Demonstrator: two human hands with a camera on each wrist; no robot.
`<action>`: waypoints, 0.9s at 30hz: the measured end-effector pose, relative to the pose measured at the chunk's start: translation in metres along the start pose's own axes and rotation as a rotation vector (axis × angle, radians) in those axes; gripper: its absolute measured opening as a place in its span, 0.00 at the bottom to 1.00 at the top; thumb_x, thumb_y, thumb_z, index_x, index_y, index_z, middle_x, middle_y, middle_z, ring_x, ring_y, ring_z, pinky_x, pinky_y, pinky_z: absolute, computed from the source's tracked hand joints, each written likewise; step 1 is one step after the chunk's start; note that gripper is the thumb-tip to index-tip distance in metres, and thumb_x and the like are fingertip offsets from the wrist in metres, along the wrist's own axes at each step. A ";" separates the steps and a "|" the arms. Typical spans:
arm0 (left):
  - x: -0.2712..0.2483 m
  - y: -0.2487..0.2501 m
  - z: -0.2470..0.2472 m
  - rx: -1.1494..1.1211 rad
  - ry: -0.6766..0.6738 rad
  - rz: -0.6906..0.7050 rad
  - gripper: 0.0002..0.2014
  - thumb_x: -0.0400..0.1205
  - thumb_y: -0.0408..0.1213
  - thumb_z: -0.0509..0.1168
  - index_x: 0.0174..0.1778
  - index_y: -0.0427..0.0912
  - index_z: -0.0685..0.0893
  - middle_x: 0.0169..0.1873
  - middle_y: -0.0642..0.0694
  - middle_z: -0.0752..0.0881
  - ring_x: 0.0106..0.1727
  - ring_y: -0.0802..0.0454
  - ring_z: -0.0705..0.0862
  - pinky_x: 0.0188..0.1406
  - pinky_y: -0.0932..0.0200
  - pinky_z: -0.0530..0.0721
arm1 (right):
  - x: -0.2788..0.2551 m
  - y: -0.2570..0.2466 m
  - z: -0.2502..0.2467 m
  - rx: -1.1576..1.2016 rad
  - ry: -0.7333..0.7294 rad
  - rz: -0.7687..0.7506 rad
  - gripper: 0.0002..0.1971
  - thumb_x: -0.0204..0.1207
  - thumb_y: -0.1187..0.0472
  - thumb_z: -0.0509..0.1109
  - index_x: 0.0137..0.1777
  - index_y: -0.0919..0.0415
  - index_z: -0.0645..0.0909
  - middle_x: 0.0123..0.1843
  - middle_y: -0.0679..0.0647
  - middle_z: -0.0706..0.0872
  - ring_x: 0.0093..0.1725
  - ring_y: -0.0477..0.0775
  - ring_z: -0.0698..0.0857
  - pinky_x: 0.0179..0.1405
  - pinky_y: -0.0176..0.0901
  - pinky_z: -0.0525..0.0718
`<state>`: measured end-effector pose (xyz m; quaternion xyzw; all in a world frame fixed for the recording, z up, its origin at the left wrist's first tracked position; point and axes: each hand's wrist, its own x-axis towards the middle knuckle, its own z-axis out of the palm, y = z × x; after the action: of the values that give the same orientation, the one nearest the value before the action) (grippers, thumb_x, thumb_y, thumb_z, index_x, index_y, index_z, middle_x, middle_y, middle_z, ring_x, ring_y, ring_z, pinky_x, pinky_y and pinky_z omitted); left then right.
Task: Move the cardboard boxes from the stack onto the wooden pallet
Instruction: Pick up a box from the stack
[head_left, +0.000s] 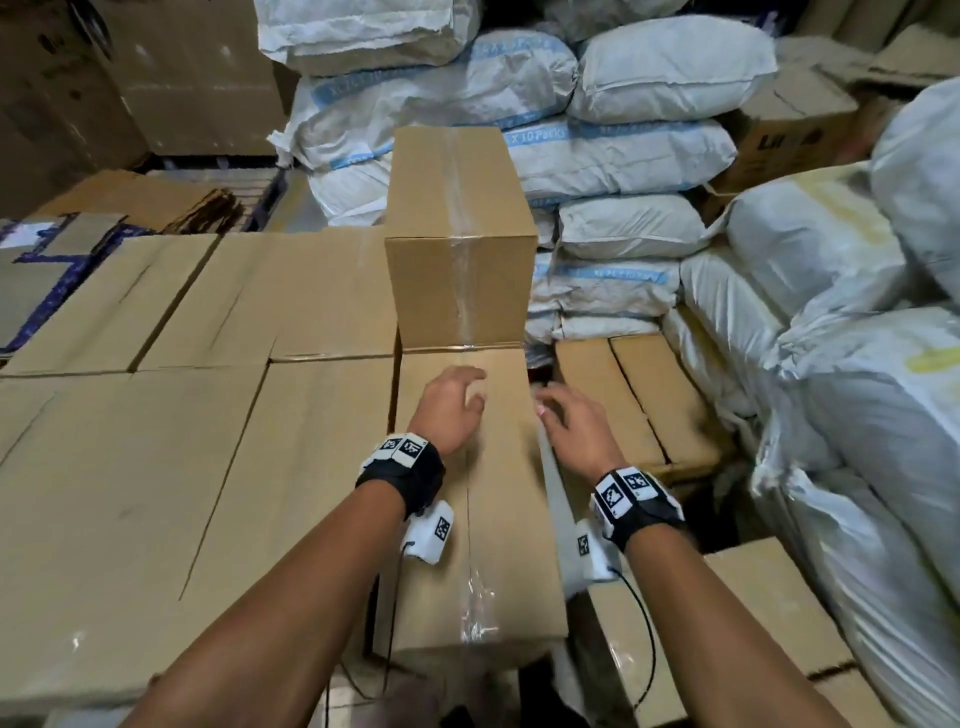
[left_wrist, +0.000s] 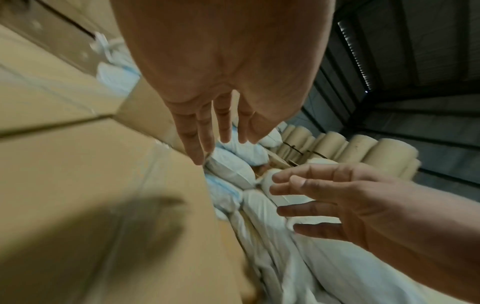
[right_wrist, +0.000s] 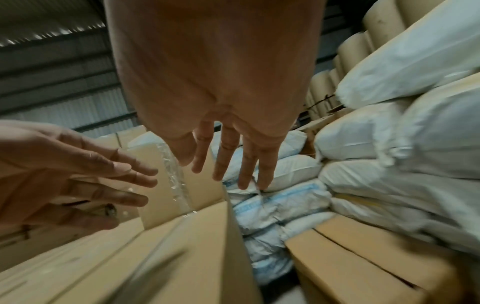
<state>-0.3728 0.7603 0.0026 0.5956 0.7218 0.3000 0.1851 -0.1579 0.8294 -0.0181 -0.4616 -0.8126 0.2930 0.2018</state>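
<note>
Above the near box (head_left: 483, 499) in the stack, the left hand (head_left: 451, 410) and the right hand (head_left: 574, 427) hover side by side, fingers spread and loose, holding nothing. Just beyond them, a taped box (head_left: 460, 234) stands one layer higher on the stack. White sacks (head_left: 649, 140) are piled far behind and to the right.
</note>
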 end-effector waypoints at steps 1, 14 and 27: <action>-0.020 0.005 0.016 -0.027 -0.052 0.018 0.17 0.88 0.34 0.67 0.74 0.43 0.85 0.72 0.41 0.84 0.71 0.43 0.83 0.75 0.57 0.75 | -0.030 0.008 0.003 0.010 0.008 0.028 0.14 0.89 0.57 0.69 0.72 0.54 0.86 0.73 0.54 0.86 0.74 0.54 0.82 0.73 0.36 0.70; -0.235 0.103 0.205 -0.124 -0.672 0.314 0.15 0.89 0.38 0.65 0.71 0.45 0.87 0.65 0.43 0.87 0.60 0.46 0.87 0.66 0.51 0.83 | -0.414 0.133 0.002 0.065 0.099 0.803 0.11 0.86 0.54 0.72 0.65 0.54 0.89 0.56 0.49 0.93 0.56 0.52 0.89 0.57 0.41 0.81; -0.415 0.154 0.320 0.098 -1.039 0.423 0.16 0.87 0.35 0.64 0.70 0.40 0.87 0.64 0.40 0.90 0.63 0.41 0.87 0.61 0.57 0.80 | -0.700 0.160 0.035 0.193 0.255 1.139 0.10 0.84 0.57 0.76 0.63 0.56 0.89 0.57 0.53 0.93 0.58 0.57 0.90 0.55 0.41 0.79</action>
<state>0.0341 0.4424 -0.1746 0.8049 0.4137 -0.0360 0.4240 0.2669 0.2756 -0.1905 -0.8364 -0.3758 0.3700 0.1496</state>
